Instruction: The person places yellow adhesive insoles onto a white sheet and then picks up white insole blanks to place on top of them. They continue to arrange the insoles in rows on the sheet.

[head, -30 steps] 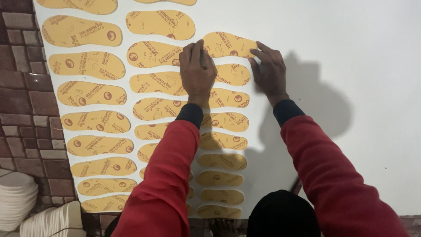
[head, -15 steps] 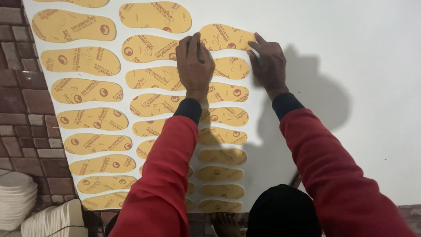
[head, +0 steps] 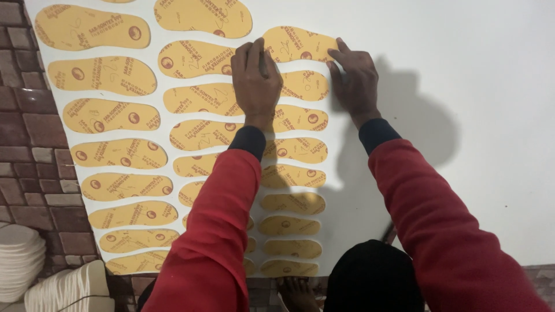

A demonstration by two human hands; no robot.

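Observation:
A large white sheet [head: 462,115] lies flat on the floor, covered on its left half with rows of tan sole-shaped insole boards. My left hand [head: 256,81] presses flat on the top insole board [head: 300,45] of the right-hand column, covering its left end. My right hand [head: 354,78] rests fingers-down on that board's right end and the white sheet beside it. Both arms wear red sleeves with dark cuffs. Below this board, a column of smaller insole boards [head: 292,199] runs toward me.
Brick paving [head: 26,150] borders the sheet on the left. Stacks of white sole cut-outs [head: 34,277] sit at the lower left. My dark trouser knee [head: 376,277] and a bare foot [head: 295,292] show at the bottom edge. The sheet's right half is bare white.
Both hands have stayed on the same top insole board, shifting only slightly; the view has moved a little, so everything sits a bit higher in the frame.

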